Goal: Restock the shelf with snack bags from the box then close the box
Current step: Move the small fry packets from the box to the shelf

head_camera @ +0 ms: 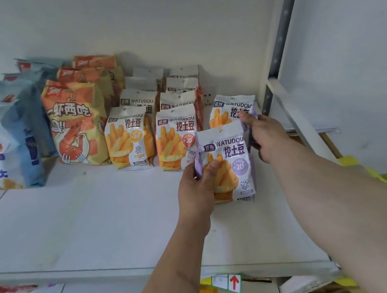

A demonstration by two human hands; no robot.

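On the shelf [79, 218], shrimp bags [2, 144] stand in rows at the far left, fries bags [128, 137] to their right (rows running back to the wall). Rightmost, one bag [226, 164] stands before another [229, 109], the left hand [199, 189] on the front one, the right hand [266, 134] on the rear.

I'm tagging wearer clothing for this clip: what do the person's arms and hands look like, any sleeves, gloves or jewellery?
Both forearms are bare all the way to the frame edge, with no sleeve showing. The left hand and right hand wear no gloves, and no watch, bracelet or ring can be seen on them.
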